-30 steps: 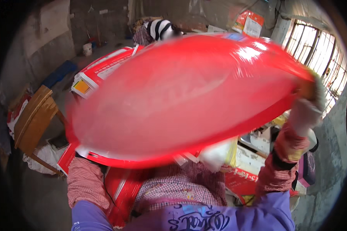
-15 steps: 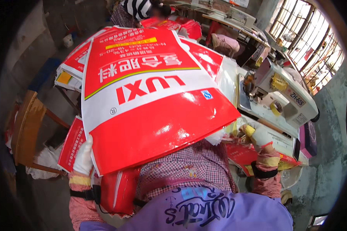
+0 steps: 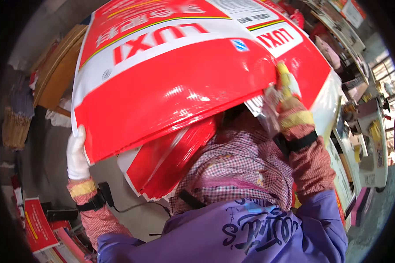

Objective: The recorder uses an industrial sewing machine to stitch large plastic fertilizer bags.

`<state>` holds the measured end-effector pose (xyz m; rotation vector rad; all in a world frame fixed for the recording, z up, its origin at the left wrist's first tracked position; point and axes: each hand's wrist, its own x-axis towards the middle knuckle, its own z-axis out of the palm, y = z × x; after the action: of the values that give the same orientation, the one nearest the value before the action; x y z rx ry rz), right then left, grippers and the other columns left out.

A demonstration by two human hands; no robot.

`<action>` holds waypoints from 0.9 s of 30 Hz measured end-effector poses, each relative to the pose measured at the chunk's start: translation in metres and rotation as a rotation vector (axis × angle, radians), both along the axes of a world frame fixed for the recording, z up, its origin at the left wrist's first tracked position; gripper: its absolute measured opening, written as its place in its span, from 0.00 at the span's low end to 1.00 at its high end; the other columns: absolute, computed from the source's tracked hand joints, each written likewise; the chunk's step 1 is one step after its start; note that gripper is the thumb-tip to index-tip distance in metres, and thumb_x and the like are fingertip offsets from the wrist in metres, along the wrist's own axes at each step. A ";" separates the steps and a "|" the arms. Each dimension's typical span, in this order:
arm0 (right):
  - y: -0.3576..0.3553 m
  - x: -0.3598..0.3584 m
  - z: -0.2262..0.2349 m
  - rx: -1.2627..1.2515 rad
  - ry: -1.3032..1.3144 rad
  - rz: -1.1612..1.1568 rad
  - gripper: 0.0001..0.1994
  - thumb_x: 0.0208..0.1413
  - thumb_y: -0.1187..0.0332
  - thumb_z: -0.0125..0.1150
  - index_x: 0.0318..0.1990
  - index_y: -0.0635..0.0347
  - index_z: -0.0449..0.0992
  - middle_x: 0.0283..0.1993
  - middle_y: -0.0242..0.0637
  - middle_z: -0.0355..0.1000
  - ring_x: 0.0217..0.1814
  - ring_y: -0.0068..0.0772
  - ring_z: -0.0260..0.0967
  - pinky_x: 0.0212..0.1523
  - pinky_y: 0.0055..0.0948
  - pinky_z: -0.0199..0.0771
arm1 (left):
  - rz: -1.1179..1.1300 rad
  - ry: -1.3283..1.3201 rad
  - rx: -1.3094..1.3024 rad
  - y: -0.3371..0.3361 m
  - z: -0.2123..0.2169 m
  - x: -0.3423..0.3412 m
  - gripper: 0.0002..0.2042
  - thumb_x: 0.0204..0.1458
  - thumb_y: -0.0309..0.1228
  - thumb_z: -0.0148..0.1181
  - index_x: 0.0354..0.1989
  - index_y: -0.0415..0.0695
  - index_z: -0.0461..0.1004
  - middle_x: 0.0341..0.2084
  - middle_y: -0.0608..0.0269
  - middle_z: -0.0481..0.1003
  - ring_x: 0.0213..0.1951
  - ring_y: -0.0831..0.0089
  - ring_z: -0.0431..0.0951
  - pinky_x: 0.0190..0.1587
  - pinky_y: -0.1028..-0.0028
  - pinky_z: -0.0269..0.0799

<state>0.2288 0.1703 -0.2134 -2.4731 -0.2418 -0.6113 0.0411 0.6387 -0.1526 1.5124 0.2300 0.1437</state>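
A stack of large red and white printed plastic sacks (image 3: 171,101) spans the space in front of me, its near edge showing several layers. My left hand (image 3: 77,153), in a white glove, is closed on the stack's near left corner, the thumb lying over the edge. At the right corner, my right hand (image 3: 289,83), gloved with yellow-covered fingers, grips the edge; part of its hold is hidden. Beneath the stack, more folded red sacks (image 3: 175,153) hang beside my checked apron (image 3: 232,162). Another printed sack (image 3: 305,57) lies flat behind my right hand.
A white sewing machine (image 3: 373,140) stands on a worktable at the right, under a barred window (image 3: 387,79). Wooden furniture (image 3: 59,70) is at the upper left. Red printed sheets (image 3: 39,223) lie at the lower left. A cable (image 3: 140,210) trails from my left wrist strap.
My right hand has come from the worktable on the right to the stack's right corner. The view has turned rightward, and more folded red sacks show below the stack.
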 end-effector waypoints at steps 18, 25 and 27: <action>0.137 0.035 -0.207 -0.473 0.863 0.104 0.18 0.51 0.59 0.50 0.48 0.53 0.66 0.37 0.39 0.72 0.37 0.36 0.70 0.34 0.37 0.70 | 0.171 1.247 0.132 -0.010 -0.266 -0.135 0.10 0.51 0.32 0.50 0.38 0.39 0.68 0.25 0.60 0.72 0.27 0.66 0.73 0.29 0.66 0.69; 0.123 0.030 -0.214 -0.317 0.835 0.096 0.18 0.50 0.59 0.51 0.47 0.54 0.67 0.37 0.38 0.72 0.39 0.35 0.69 0.37 0.36 0.68 | 0.490 0.918 -0.005 -0.018 -0.270 -0.125 0.12 0.46 0.23 0.52 0.41 0.36 0.69 0.34 0.56 0.73 0.34 0.66 0.74 0.39 0.66 0.70; 0.115 0.024 -0.207 -0.229 0.815 0.112 0.18 0.50 0.58 0.51 0.47 0.54 0.68 0.37 0.38 0.71 0.39 0.35 0.69 0.37 0.36 0.68 | 0.461 0.981 0.114 -0.015 -0.277 -0.126 0.12 0.46 0.24 0.52 0.41 0.36 0.69 0.33 0.56 0.73 0.34 0.66 0.74 0.39 0.66 0.70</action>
<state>0.2528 0.2856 -0.4200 -2.6740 -0.1237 0.5101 -0.0846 0.6235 -0.4297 1.5173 1.3718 -0.2408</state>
